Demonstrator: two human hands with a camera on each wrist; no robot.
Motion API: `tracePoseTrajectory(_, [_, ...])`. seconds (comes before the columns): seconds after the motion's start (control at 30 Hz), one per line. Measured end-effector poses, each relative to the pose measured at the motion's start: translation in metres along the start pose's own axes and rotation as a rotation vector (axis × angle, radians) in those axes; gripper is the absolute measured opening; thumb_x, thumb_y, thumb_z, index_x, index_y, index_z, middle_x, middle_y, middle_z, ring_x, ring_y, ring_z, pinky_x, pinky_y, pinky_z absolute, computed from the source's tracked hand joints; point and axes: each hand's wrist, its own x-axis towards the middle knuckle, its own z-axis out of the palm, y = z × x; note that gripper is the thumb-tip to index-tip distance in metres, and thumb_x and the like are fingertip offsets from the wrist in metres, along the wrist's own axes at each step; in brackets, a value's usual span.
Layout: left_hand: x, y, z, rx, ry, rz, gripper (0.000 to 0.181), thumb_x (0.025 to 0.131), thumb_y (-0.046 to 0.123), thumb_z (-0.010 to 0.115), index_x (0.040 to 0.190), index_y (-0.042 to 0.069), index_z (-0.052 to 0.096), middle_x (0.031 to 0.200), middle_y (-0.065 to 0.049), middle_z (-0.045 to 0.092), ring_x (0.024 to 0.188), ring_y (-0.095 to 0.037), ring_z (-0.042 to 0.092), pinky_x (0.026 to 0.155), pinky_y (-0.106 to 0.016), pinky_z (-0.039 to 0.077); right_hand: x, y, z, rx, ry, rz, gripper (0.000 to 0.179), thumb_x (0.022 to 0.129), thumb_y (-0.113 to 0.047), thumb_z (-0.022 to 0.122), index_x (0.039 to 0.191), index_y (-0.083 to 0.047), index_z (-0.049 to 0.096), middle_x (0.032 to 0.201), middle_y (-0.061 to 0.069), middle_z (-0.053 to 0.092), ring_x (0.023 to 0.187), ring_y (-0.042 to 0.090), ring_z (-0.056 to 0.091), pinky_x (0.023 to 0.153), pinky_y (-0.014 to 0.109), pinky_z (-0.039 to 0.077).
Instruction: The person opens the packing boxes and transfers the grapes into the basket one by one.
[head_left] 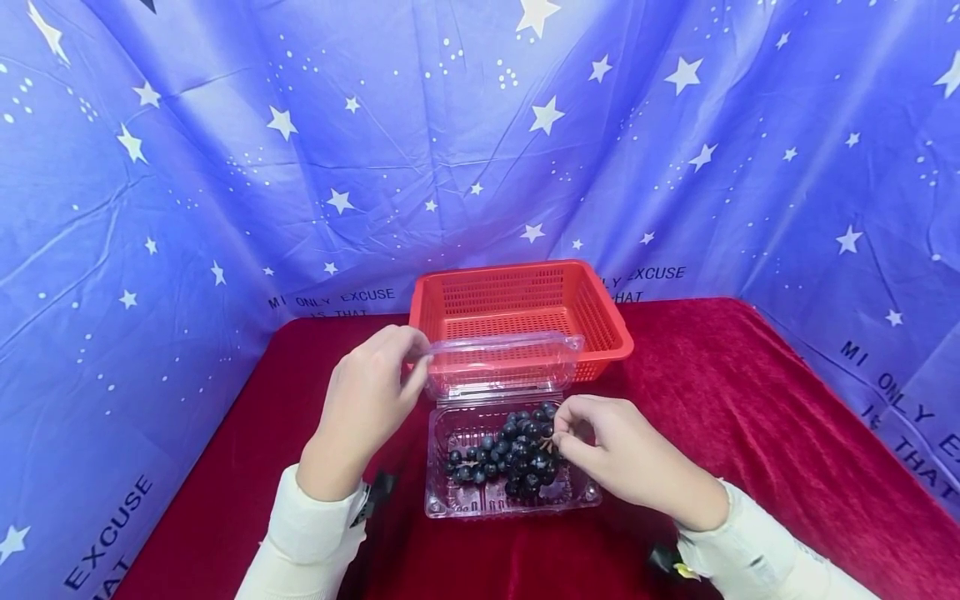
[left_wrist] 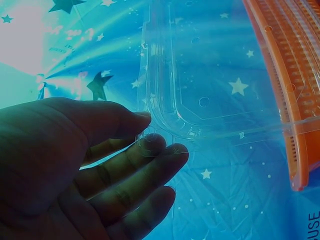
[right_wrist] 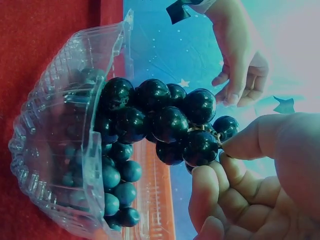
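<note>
A clear plastic clamshell box (head_left: 438,502) stands on the red cloth with its lid (head_left: 502,360) raised at the back. My left hand (head_left: 372,392) pinches the lid's left corner between thumb and fingers, as the left wrist view shows. Inside the box lies a bunch of dark grapes (head_left: 517,454), piled toward the right side. My right hand (head_left: 626,446) pinches the stem at the bunch's right end. In the right wrist view the grapes (right_wrist: 170,124) by that stem stand above the box rim, while others sit lower inside.
Behind the box, a red perforated basket (head_left: 618,340) stands close to the raised lid, which overlaps its front side. The table has a dark red velvet cloth (head_left: 697,367). Blue star-patterned fabric (head_left: 420,133) hangs round the back and sides.
</note>
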Motion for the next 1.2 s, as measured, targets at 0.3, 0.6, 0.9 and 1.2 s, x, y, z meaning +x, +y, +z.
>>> tracePoseTrajectory(0.3, [0.0, -0.001, 0.0, 0.008, 0.011, -0.004, 0.009, 0.091, 0.013, 0.075, 0.095, 0.013, 0.068, 0.085, -0.001, 0.067, 0.067, -0.013, 0.059, 0.058, -0.031, 0.054, 0.0, -0.002, -0.007, 0.006, 0.016, 0.008, 0.026, 0.087, -0.006, 0.071, 0.085, -0.03, 0.061, 0.074, -0.015, 0.058, 0.055, 0.005, 0.044, 0.056, 0.023, 0.046])
tracePoseTrajectory(0.6, [0.0, -0.002, 0.001, 0.036, 0.067, 0.012, 0.01, 0.089, 0.014, 0.077, 0.094, 0.014, 0.069, 0.083, 0.0, 0.065, 0.065, -0.013, 0.057, 0.052, -0.031, 0.048, 0.0, -0.003, -0.014, 0.003, 0.036, 0.011, 0.025, 0.087, -0.005, 0.07, 0.086, -0.029, 0.062, 0.075, -0.014, 0.059, 0.052, 0.004, 0.044, 0.054, 0.023, 0.045])
tracePoseTrajectory(0.9, [0.0, -0.003, 0.002, 0.014, 0.057, 0.004, 0.01, 0.089, 0.014, 0.076, 0.095, 0.013, 0.068, 0.085, -0.001, 0.066, 0.068, -0.014, 0.065, 0.055, -0.032, 0.052, 0.0, -0.003, -0.02, 0.002, 0.058, 0.017, 0.026, 0.088, -0.006, 0.07, 0.086, -0.03, 0.062, 0.077, -0.015, 0.061, 0.054, 0.006, 0.048, 0.055, 0.024, 0.046])
tracePoseTrajectory(1.2, [0.001, -0.003, 0.003, -0.018, 0.055, -0.001, 0.01, 0.088, 0.012, 0.077, 0.093, 0.01, 0.068, 0.085, -0.002, 0.067, 0.069, -0.014, 0.068, 0.058, -0.035, 0.055, 0.001, -0.003, -0.027, 0.001, 0.097, -0.01, 0.024, 0.088, -0.007, 0.072, 0.084, -0.028, 0.063, 0.076, -0.014, 0.061, 0.064, 0.006, 0.056, 0.061, 0.023, 0.048])
